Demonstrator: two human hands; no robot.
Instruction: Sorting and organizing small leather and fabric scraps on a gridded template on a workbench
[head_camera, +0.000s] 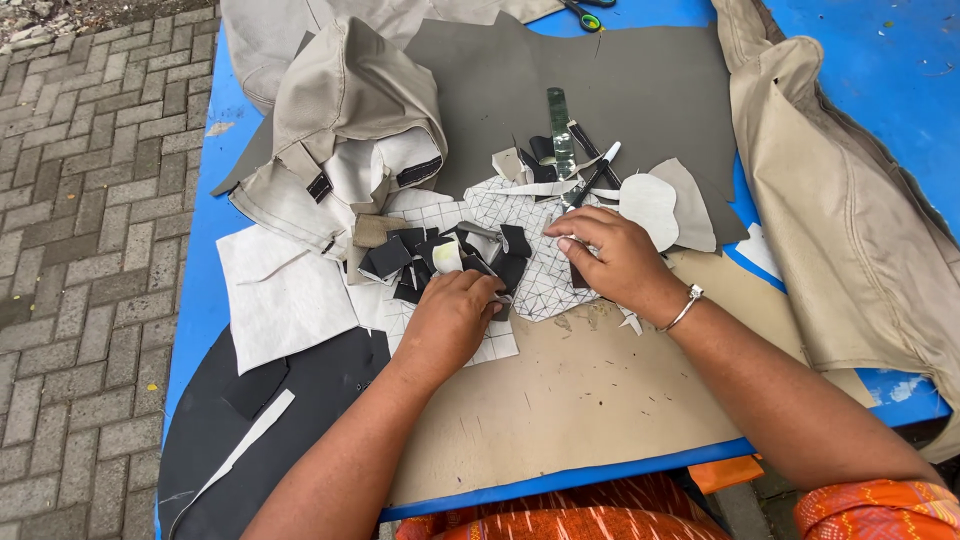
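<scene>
My left hand (450, 315) rests on a pile of small black and white cut scraps (440, 255), fingers curled onto a piece at the pile's right edge. My right hand (610, 255), with a silver bracelet on the wrist, lies flat beside it, pressing on a white sheet with a diamond grid pattern (545, 270). Both hands sit over a tan cutting board (600, 390) on a blue table (200, 300). Whether either hand grips a scrap is hidden by the fingers.
A clear ruler (560, 135), pens (595, 165) and oval white and grey cutouts (650, 205) lie on a grey leather sheet (620, 80). Beige fabric covers (340, 120) sit at the left and right (850, 220). Scissors (585, 15) lie at the far edge. Brick paving (80, 250) lies left.
</scene>
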